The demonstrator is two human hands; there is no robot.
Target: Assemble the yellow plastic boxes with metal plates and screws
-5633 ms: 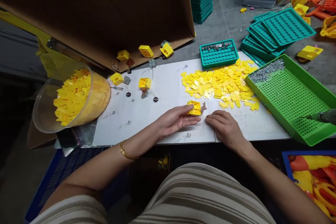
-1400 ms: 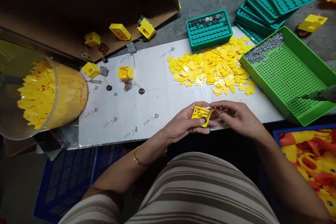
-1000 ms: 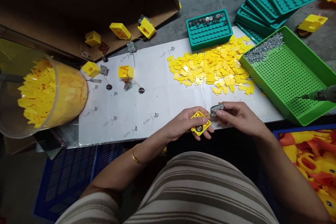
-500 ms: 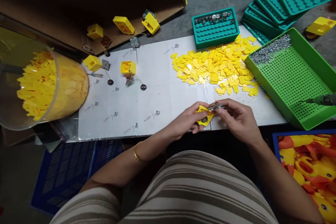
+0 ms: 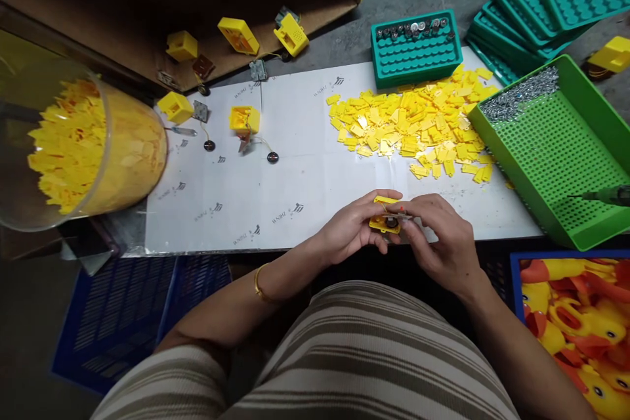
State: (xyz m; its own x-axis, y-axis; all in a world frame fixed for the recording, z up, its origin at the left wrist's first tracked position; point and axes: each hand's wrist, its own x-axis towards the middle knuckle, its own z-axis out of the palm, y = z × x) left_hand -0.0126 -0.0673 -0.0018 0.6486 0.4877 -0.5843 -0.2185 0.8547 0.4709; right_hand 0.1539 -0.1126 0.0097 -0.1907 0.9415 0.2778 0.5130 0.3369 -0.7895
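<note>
My left hand (image 5: 350,226) is closed on a small yellow plastic housing (image 5: 382,226) at the table's front edge. Inside the housing sits a round dark disc, probably a speaker. My right hand (image 5: 440,239) pinches a thin circuit board (image 5: 396,214) with a red spot on it, held over the open housing. The fingers partly hide both parts. Left of the hands, an open yellow housing (image 5: 245,119) lies with its board and a wired black disc (image 5: 272,157). Beyond my hands spreads a heap of flat yellow covers (image 5: 408,125).
A tub (image 5: 132,151) of yellow pieces stands at left, before a cardboard box (image 5: 319,23). Further right are a teal tray (image 5: 416,65) with metal discs, a green basket (image 5: 566,144) with screws, an electric screwdriver (image 5: 610,195), stacked teal trays (image 5: 522,26) and a crate of toy ducks (image 5: 581,328).
My right hand has brought the circuit board left and slightly down, over the housing. The left thumb has shifted and the housing has turned a little. The view has moved slightly.
</note>
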